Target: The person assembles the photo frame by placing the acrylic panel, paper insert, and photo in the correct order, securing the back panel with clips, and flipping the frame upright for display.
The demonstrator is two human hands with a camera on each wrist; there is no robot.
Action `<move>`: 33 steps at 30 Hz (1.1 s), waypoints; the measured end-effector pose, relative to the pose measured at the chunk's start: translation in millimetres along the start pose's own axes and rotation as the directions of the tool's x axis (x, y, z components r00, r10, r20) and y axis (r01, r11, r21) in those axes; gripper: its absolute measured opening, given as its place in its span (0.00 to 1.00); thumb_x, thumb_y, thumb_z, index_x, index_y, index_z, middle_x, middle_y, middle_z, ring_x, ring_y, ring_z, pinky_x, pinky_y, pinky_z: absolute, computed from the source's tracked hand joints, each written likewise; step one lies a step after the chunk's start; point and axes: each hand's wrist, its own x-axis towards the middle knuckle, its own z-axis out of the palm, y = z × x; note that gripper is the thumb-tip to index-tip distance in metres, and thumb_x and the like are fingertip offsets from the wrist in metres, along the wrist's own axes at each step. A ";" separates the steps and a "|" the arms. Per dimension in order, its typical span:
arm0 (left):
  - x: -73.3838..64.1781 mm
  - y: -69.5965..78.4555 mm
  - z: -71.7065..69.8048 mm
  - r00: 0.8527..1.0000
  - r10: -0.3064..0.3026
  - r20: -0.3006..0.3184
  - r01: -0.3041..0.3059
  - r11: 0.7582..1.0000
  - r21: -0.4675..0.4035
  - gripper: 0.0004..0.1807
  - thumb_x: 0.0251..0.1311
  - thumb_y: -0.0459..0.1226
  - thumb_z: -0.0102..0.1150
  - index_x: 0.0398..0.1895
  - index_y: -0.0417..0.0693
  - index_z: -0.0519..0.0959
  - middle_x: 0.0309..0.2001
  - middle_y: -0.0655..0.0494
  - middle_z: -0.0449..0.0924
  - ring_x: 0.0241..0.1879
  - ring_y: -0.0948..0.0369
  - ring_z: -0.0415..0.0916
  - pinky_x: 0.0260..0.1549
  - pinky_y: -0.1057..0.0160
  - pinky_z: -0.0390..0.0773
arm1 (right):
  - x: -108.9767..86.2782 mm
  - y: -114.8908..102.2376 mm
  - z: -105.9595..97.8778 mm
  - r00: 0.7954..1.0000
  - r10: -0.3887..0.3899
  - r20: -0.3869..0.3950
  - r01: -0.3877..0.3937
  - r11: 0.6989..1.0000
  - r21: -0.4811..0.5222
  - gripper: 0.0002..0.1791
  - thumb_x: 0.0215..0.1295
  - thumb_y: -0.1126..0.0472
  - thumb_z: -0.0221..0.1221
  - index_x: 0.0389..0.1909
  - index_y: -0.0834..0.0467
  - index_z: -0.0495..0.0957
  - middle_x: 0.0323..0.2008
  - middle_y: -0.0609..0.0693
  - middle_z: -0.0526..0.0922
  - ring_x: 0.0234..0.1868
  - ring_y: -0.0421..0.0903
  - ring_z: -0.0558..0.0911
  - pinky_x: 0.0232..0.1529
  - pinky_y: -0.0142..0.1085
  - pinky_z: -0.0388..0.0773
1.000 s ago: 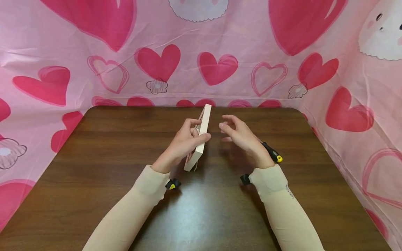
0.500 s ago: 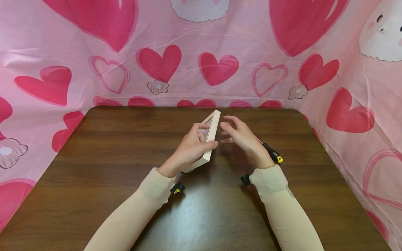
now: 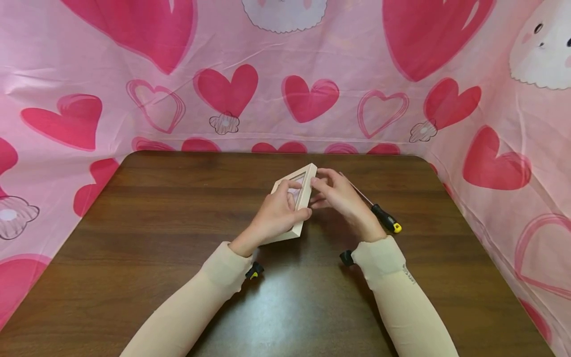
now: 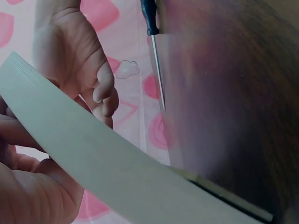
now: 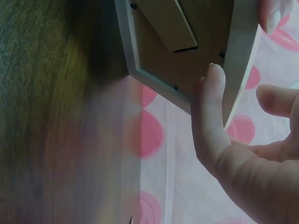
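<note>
A pale wooden picture frame (image 3: 306,191) stands tilted over the table, its windowed front facing left. My left hand (image 3: 276,213) grips its long side, thumb on the outer edge and fingers over the front. In the right wrist view the brown backing board (image 5: 161,56) shows a stand leg (image 5: 170,25) and small dark tabs. My right hand (image 3: 341,198) is at the frame's right edge, thumb apart from the fingers. One of its fingers (image 5: 212,93) overlaps the back in the right wrist view, and the hand is not closed round the frame.
A screwdriver (image 3: 386,218) with a black and yellow handle lies on the brown wooden table (image 3: 178,198), just right of my right hand. Pink cloth with hearts (image 3: 312,99) hangs behind the table and along its sides.
My left hand has moved slightly right and turned the picture frame so more of its front shows. My right hand has shifted a little, and the frame's edge now meets its fingertips.
</note>
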 end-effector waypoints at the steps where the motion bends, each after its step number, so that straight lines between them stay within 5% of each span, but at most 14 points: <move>1: -0.1 -0.2 0.6 1.000 0.004 0.000 -0.004 1.000 0.010 0.34 0.58 0.40 0.73 0.67 0.46 0.71 0.27 0.54 0.77 0.24 0.62 0.74 0.22 0.66 0.75 | 0.0 0.6 1.0 1.000 0.004 -0.001 -0.004 1.000 0.000 0.35 0.82 0.54 0.56 0.81 0.63 0.56 0.55 0.64 0.78 0.38 0.49 0.88 0.44 0.41 0.91; 24: -1.8 -2.8 13.6 0.999 -0.002 0.051 0.001 1.000 0.022 0.31 0.57 0.38 0.76 0.58 0.45 0.66 0.27 0.56 0.77 0.25 0.63 0.75 0.26 0.66 0.76 | 3.4 10.0 9.3 0.999 0.038 -0.020 -0.039 0.999 -0.014 0.39 0.77 0.60 0.60 0.78 0.70 0.53 0.47 0.63 0.80 0.31 0.45 0.87 0.34 0.39 0.90; 33: 1.6 -6.4 -10.5 0.992 0.010 0.125 -0.012 1.000 0.013 0.35 0.60 0.44 0.79 0.63 0.44 0.67 0.30 0.55 0.78 0.29 0.62 0.74 0.32 0.65 0.75 | 6.8 13.1 7.2 0.998 0.058 -0.012 -0.059 0.998 -0.017 0.36 0.77 0.62 0.58 0.78 0.70 0.55 0.47 0.62 0.80 0.31 0.44 0.86 0.34 0.38 0.90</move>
